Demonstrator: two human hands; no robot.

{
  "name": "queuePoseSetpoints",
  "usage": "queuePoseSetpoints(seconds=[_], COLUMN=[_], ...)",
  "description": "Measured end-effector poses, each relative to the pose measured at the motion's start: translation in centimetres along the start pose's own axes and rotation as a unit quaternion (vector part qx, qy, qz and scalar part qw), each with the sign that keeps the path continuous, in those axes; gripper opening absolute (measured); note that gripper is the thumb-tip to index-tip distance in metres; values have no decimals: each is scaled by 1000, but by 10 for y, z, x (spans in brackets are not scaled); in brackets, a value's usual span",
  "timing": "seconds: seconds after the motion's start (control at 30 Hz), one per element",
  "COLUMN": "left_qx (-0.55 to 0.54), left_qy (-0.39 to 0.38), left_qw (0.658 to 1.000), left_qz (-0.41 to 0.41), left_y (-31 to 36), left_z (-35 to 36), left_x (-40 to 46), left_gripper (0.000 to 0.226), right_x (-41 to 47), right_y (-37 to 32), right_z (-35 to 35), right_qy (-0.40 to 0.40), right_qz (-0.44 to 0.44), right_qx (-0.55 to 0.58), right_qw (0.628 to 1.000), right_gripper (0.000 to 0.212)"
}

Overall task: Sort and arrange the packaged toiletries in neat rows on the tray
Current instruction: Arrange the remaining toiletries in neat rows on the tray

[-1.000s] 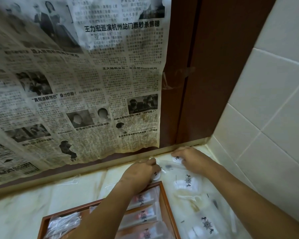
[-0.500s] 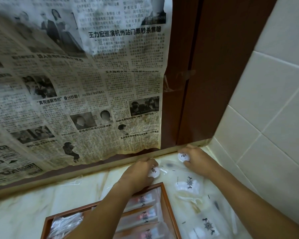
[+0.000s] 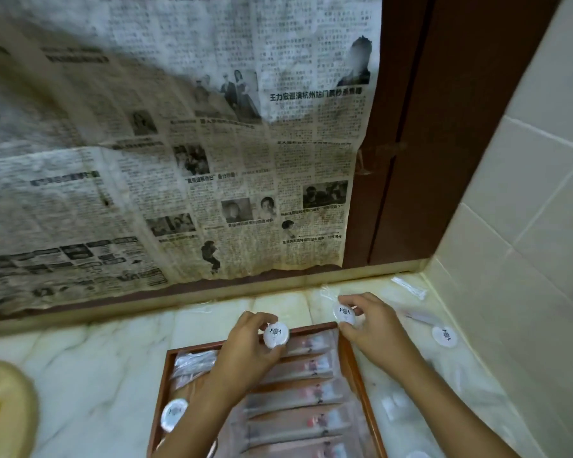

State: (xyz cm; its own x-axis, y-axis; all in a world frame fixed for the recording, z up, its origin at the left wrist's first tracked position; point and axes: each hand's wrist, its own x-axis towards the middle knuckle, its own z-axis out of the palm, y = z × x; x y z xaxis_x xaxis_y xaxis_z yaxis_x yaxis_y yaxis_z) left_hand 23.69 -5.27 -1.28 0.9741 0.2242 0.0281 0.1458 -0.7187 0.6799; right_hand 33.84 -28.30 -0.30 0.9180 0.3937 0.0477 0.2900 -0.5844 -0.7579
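Both hands have come back from the far desk corner toward the tray (image 3: 361,385), each now carrying a round white puck. Left hand (image 3: 245,348) hangs over the tray's far end, its grip pinching a puck (image 3: 276,335) between thumb and fingertips, logo face up. Right hand (image 3: 374,325) sits just past the tray's far right corner, its grip pinching a second puck (image 3: 344,313) the same way. Long sachets (image 3: 298,395) already lie in a stacked row along the tray's right side, clear packets (image 3: 192,360) sit at its far left, and another puck (image 3: 173,414) rests against the left wall. To do this step well, I would set the two held pucks down flat beside that one, logos up and touching in a line, lowering one at a time so the sachets are not nudged. Both wrists are bent forward, forearms reaching in from below, palms turned down. One more puck (image 3: 445,335) waits on the desk (image 3: 96,375) to the right.
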Motion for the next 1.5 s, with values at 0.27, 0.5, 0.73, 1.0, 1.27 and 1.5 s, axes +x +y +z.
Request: queuePoseSetpoints(seconds=[0.27, 0.5, 0.73, 1.0, 1.27, 1.5], left_qx=[-26, -46, -12, 37, 60, 66], left_qy=[81, 114, 117, 120, 104, 99], left_qw=[995, 985, 986, 983, 984, 986], left_qz=[-49, -121, -119, -134, -130, -121], left_y=[-45, -80, -103, -107, -116, -123], left_z=[-32, -41, -50, -54, -57, -63], left_x=[-113, -185, -205, -188, -172, -154], left_gripper=[39, 38, 38, 39, 48, 46], right_x=[-65, -111, -141, -160, -164, -146], right_y=[-55, -88, -108, -119, -122, -136], right_z=[63, 107, 126, 132, 139, 166], right_qy=[-46, -83, -106, -109, -105, -105], right_qz=[-31, -51, -56, -38, -29, -37], right_qx=[30, 10, -6, 4, -15, -51], right_qw=[998, 995, 993, 993, 994, 992], right_gripper=[42, 43, 43, 45, 46, 48])
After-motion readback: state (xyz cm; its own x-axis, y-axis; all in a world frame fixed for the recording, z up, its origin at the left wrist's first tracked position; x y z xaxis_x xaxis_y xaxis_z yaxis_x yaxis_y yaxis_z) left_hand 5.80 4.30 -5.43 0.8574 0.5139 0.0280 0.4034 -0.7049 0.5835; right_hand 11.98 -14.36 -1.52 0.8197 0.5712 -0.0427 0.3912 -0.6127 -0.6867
